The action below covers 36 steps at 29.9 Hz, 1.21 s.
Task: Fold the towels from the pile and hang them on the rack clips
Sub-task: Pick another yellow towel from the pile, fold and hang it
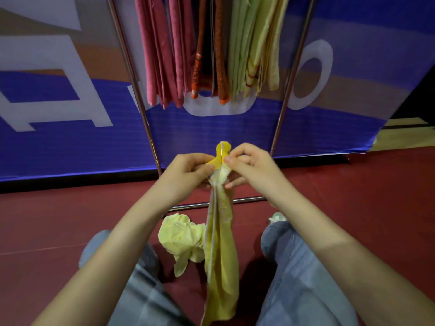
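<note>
**Inspector:** Begin with the hands.

**Assistant:** At centre frame, the left hand and the right hand meet, fingers curled closed. Both pinch the top edge of a yellow towel. A small tab of its hem stands up between the thumbs. The rest hangs straight down, doubled lengthwise, between the person's knees toward the bottom of the frame.

**Inspector:** Step in hand?

**Assistant:** In my judgement, folding. The corners appear to be brought together and aligned at the top. Hanging is not yet done for this piece.

**Inspector:** What remains of the pile?

**Assistant:** One crumpled pale-yellow towel lies on the red floor, just left of the hanging one, lower centre. I see no others there.

**Inspector:** And the rack?

**Assistant:** The metal rack stands in the upper half of the frame, before a blue banner. Pink, orange and pale green hung towels fill it side by side. The clips themselves are above the frame; I cannot see them.

**Inspector:** Next move?

**Assistant:** Likely a tidy of the fold, then a lift to the upper frame. It calls for keeping the pinched edges flush while raising them, and finding a free clip, probably at the right end beside the green ones.
</note>
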Motion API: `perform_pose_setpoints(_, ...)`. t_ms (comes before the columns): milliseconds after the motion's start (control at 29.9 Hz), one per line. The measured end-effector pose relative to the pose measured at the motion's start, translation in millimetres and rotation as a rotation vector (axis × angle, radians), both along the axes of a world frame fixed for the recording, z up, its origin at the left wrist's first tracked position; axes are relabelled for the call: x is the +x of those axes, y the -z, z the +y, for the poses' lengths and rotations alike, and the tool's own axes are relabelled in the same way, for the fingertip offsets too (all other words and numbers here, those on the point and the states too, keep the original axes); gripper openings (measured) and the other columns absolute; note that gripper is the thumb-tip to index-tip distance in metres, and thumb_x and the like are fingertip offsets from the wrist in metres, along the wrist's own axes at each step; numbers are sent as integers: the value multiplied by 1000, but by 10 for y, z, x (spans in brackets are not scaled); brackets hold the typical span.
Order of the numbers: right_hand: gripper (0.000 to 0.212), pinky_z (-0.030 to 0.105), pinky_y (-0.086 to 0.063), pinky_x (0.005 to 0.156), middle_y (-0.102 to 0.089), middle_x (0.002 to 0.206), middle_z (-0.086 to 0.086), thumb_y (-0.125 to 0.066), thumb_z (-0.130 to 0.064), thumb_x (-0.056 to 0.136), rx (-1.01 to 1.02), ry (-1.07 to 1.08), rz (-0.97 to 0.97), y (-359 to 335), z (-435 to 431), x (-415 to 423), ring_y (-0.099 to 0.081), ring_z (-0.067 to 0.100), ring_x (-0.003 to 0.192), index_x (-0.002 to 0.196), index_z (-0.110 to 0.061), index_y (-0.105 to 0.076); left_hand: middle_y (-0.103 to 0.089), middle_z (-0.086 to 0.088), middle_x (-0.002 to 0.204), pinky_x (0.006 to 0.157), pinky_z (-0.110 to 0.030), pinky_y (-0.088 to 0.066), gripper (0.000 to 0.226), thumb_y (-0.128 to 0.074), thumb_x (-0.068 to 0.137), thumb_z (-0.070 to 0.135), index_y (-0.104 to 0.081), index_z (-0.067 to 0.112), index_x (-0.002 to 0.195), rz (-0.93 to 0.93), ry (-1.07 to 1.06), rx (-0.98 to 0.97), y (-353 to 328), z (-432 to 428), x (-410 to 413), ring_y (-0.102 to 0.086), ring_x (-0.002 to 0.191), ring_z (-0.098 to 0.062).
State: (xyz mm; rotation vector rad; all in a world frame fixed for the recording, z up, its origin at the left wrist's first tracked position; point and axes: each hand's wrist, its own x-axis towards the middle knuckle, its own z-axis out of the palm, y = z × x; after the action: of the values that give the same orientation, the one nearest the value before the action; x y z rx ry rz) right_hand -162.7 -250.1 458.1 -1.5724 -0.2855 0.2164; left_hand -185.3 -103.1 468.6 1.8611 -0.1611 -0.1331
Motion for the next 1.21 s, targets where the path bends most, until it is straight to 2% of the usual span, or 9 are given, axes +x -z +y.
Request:
perform_pose_setpoints(201, 47, 22, -47, 53, -56, 67, 13, -10, -34, 97, 63, -113, 82, 43, 67, -28, -54, 18, 53, 76, -13, -47, -65, -11, 82, 68, -13, -52, 39, -37, 94, 26, -62, -3, 98, 64, 13, -66, 63, 9, -61, -62, 80, -16)
perform_pose_setpoints(301, 46, 26, -43, 56, -55, 68, 10, -3, -36, 96, 67, -123, 97, 84, 87, -29, -49, 22, 58, 78, -15, -40, -67, -7, 82, 71, -15, -53, 15, -52, 88, 16, -64, 14, 96, 15, 22, -35, 78, 13, -77, -63, 79, -10)
perform_pose_setpoints(402, 46, 24, -44, 55, -54, 69, 11, -2, -36, 95, 77, -170, 118, 131, 83, -28, -51, 18, 56, 79, -15, -40, -67, -10, 83, 68, -13, -52, 19, -54, 86, 4, -62, 4, 103, -19, 24, 26, 120, 36, -64, -63, 76, -9)
perform_pose_setpoints(569, 9, 19, -46, 51, -50, 66, 8, -35, -25, 96, 30, -100, -22, 226, -78, 6, -54, 8, 50, 92, -21, -42, -66, 0, 81, 72, -15, -53, 24, -48, 89, 1, -62, 21, 89, -16, 93, 40, 133, 129, -79, -64, 71, 1)
perform_pose_setpoints(670, 35, 18, -43, 67, -48, 81, -1, -59, -4, 84, -196, 17, -178, 326, -263, 116, -49, 5, 65, 105, -29, -46, -66, 0, 82, 72, -16, -53, 26, -48, 89, 1, -62, 22, 89, -13, 126, 60, 99, 187, -69, -64, 73, 0)
perform_pose_setpoints(804, 24, 17, -46, 77, -61, 84, -6, -63, -3, 80, -276, -64, -233, 197, -274, 177, -57, -3, 76, 84, -26, -60, -66, -9, 89, 71, -17, -51, 20, -47, 90, 3, -62, 13, 98, -99, 173, 186, -88, 198, -31, -62, 76, -8)
perform_pose_setpoints(1005, 15, 12, -46, 64, -65, 62, -17, -60, -9, 78, 82, 54, -503, -577, -159, 223, -57, -7, 64, 77, -24, -57, -57, 11, 76, 67, -10, -44, 21, -44, 84, 15, -57, 28, 95, -604, 11, 259, -791, 274, 41, -53, 70, 3)
perform_pose_setpoints(1105, 20, 10, -42, 58, -60, 63, -10, -61, -4, 82, -49, 121, -486, -542, -60, 326, -53, -8, 57, 73, -21, -55, -55, 4, 71, 60, -14, -47, 27, -41, 83, 14, -59, 6, 101, -594, -45, 353, -663, 254, 171, -55, 62, 5)
perform_pose_setpoints(1206, 17, 9, -40, 56, -59, 65, -1, -63, -7, 81, -184, 127, -407, -357, -79, 343, -53, -8, 55, 72, -18, -56, -62, -12, 78, 66, -24, -51, 19, -46, 88, 9, -60, 5, 100, -498, -59, 386, -435, 251, 197, -61, 71, -10)
